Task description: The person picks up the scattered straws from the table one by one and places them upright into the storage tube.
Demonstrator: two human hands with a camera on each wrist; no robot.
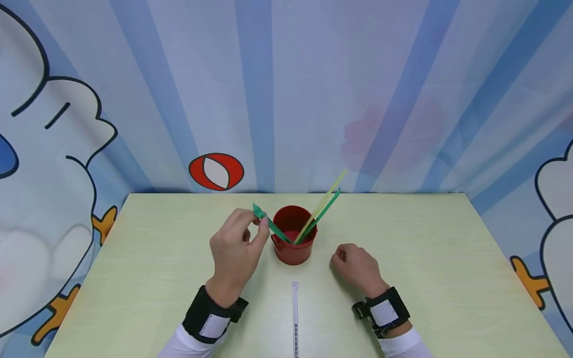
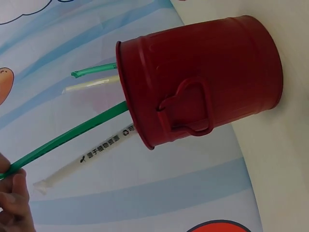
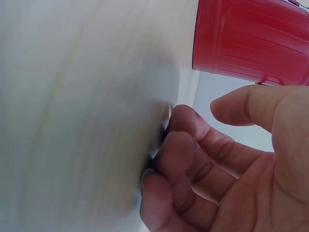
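Note:
A red bucket [image 1: 292,256] with a small side handle [image 2: 186,108] stands upright near the middle of the table. My left hand [image 1: 237,248] pinches the upper end of a green wrapped straw [image 2: 72,131], whose lower end is inside the bucket. A yellow straw [image 1: 331,190] and another green straw [image 1: 330,201] lean toward the bucket's far right rim. In the left wrist view a white printed straw [image 2: 94,153] reaches the rim; its lower end is hidden. To the right of the bucket my right hand [image 1: 358,266] rests on the table, fingers loosely curled, with nothing seen in it.
A clear or white wrapped straw [image 1: 295,318] lies in front of the bucket, between my forearms, and runs out of the bottom of the head view. The pale table [image 1: 156,248] ends against a blue striped cloth [image 1: 304,99] with cartoon figures.

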